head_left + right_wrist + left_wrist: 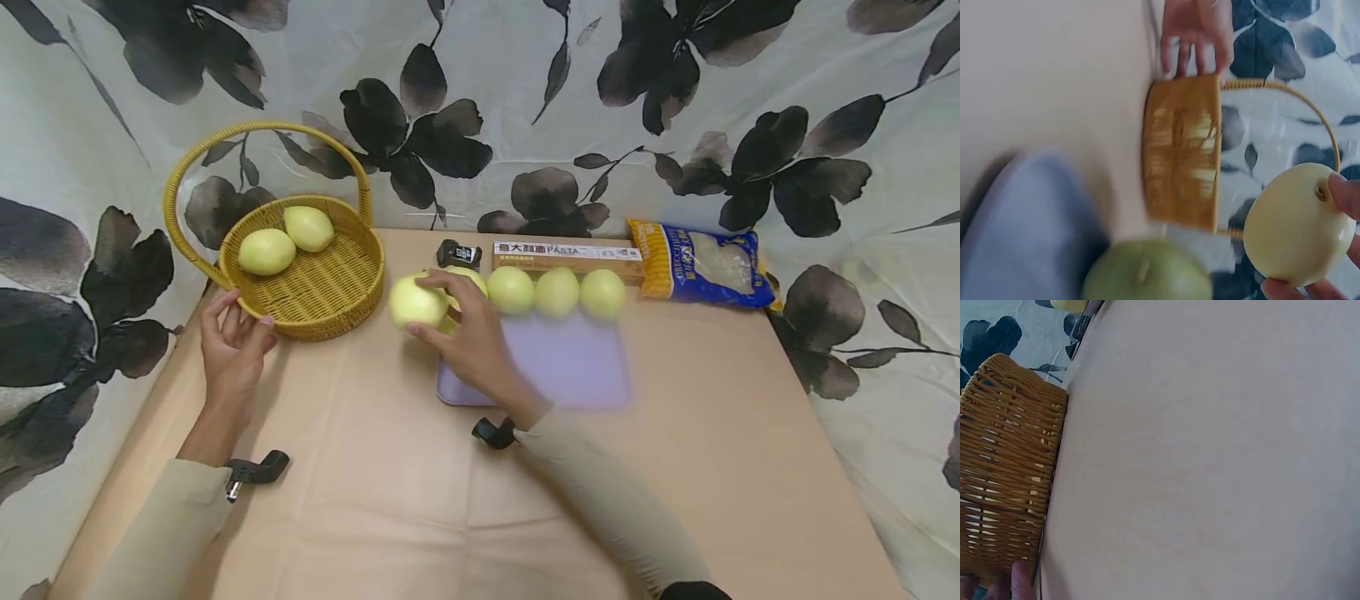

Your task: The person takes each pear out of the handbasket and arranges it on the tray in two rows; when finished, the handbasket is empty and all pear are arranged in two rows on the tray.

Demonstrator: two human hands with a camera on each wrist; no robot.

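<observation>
My right hand (472, 337) grips a round pale yellow-green fruit (415, 302) between thumb and fingers. In the right wrist view this smooth fruit (1297, 228) shows a small brown stem dimple by the thumb. My left hand (234, 350) touches the near left side of a yellow wicker basket (345, 321). Its fingertips (1020, 581) rest against the outer weave in the left wrist view. Two similar fruits (267, 252) lie inside the basket, toward its back left. Several more fruits (557, 292) stand in a row along the back of a lavender board (558, 367), one partly behind my right hand.
Behind the fruit row lie a long pasta box (567, 260) and a small black packet (459, 253). A blue and yellow pasta bag (705, 262) lies to their right. The basket's tall handle (262, 127) arches upward in front of a floral curtain (540, 133).
</observation>
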